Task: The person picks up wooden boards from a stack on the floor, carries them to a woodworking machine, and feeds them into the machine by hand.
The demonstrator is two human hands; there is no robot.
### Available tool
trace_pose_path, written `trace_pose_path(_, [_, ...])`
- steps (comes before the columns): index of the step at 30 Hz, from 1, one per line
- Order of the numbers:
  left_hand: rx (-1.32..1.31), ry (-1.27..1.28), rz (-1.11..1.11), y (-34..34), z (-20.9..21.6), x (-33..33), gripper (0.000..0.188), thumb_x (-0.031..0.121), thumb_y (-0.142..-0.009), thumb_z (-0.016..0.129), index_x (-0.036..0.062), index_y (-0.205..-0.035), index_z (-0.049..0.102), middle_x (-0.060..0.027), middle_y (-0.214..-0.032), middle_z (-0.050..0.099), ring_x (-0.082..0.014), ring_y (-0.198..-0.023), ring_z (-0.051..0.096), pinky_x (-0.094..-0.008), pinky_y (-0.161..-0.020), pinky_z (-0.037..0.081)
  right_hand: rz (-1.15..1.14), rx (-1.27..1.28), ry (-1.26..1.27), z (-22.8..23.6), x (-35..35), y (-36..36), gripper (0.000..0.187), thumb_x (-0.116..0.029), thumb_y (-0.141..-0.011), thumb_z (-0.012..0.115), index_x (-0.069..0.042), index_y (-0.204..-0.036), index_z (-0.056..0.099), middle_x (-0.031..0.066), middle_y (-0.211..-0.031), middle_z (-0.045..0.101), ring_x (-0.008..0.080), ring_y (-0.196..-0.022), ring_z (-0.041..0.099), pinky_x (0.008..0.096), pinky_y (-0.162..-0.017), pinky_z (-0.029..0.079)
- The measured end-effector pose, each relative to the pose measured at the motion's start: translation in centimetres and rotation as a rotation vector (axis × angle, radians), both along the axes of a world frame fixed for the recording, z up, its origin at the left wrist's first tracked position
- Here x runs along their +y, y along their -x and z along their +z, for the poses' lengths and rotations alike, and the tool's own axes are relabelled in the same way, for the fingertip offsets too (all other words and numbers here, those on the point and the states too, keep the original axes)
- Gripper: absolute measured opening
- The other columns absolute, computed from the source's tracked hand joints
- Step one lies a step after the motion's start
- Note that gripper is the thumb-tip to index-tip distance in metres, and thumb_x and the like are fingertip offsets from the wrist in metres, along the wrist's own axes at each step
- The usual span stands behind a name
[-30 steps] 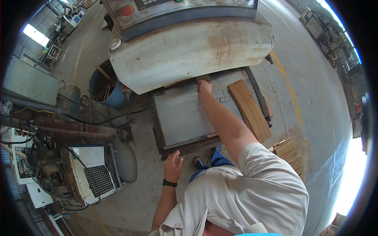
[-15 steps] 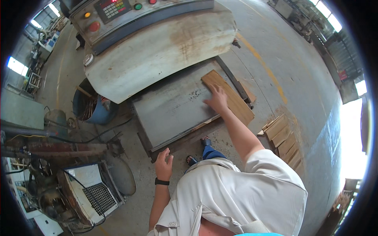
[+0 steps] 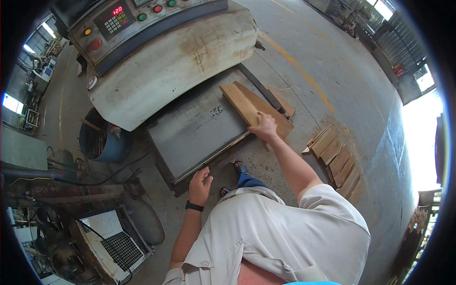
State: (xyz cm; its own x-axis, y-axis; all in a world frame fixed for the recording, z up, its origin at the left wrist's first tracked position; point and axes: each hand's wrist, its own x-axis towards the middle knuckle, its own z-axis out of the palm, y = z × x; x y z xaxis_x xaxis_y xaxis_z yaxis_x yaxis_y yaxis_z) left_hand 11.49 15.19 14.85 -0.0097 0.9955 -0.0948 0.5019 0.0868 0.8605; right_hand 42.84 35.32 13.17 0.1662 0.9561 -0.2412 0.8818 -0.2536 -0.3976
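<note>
A light wooden board (image 3: 240,104) lies slantwise at the right of the machine's grey metal table (image 3: 190,137). My right hand (image 3: 264,127) is closed on the near end of this board. Under and to the right of it, another wooden board (image 3: 268,107) shows, fanned out at an angle. Just off the table's front edge, my left hand (image 3: 200,185) hangs with its fingers apart and nothing in them; a black band circles that wrist.
A machine with a pale stained cover (image 3: 175,66) and a button panel (image 3: 114,21) overhangs the table's far side. Left of it stands a blue bin (image 3: 116,147) with scraps. Several wooden pieces (image 3: 337,161) lie on the floor at right. A white gridded unit (image 3: 111,232) stands lower left.
My right hand has gone from resting spread on the boards to gripping the upper one's near end. That board has swung left, uncovering the other. The left hand stays by the edge.
</note>
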Motion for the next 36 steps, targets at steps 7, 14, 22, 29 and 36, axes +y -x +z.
trace_pose_path(7, [-0.848,0.510,0.330,-0.9,-3.7,0.3,0.050,0.010,-0.096,0.066,-0.0018,-0.142,0.047,-0.0139,-0.131,0.062,-0.0248,-0.113,0.064,-0.0379,-0.097,0.053,-0.112,1.355,0.607,-0.6,-5.0,10.5,0.075,-0.052,-0.082,0.072,-0.005,-0.137,0.053,0.0131,-0.118,0.063,0.0259,-0.109,0.060,0.0408,-0.092,0.049])
trace_pose_path(14, [-1.180,0.406,0.474,-0.4,-4.7,0.2,0.046,0.006,-0.097,0.062,-0.0001,-0.140,0.047,-0.0126,-0.127,0.062,-0.0239,-0.105,0.067,-0.0360,-0.086,0.058,-0.046,1.305,0.667,-3.2,-4.5,12.6,0.059,-0.046,-0.090,0.068,-0.007,-0.133,0.059,0.0114,-0.121,0.066,0.0265,-0.105,0.064,0.0391,-0.088,0.052])
trace_pose_path(22, [-0.511,0.318,0.636,3.0,-5.6,-1.1,0.050,0.001,-0.092,0.064,0.0000,-0.139,0.048,-0.0142,-0.125,0.061,-0.0228,-0.107,0.065,-0.0373,-0.084,0.059,-0.057,-0.272,-0.318,-3.8,-1.2,-9.1,0.067,-0.040,-0.078,0.081,-0.012,-0.135,0.058,0.0156,-0.126,0.063,0.0324,-0.124,0.056,0.0472,-0.107,0.041])
trace_pose_path(29, [-0.133,0.252,0.545,3.6,-11.2,-1.9,0.063,0.003,-0.088,0.069,0.0015,-0.145,0.042,-0.0202,-0.133,0.055,-0.0305,-0.112,0.063,-0.0378,-0.091,0.057,0.027,0.474,-0.028,-9.0,-1.2,-12.2,0.072,-0.020,-0.081,0.083,-0.006,-0.143,0.051,0.0176,-0.137,0.061,0.0277,-0.126,0.058,0.0356,-0.105,0.045])
trace_pose_path(36, [-0.190,0.372,0.518,-0.3,-6.2,1.4,0.064,0.005,-0.090,0.068,0.0001,-0.146,0.039,-0.0218,-0.134,0.040,-0.0379,-0.117,0.057,-0.0412,-0.100,0.053,0.015,0.550,-0.069,-9.1,-6.4,-3.9,0.073,-0.019,-0.081,0.081,-0.009,-0.146,0.049,0.0186,-0.132,0.061,0.0289,-0.117,0.063,0.0364,-0.101,0.048])
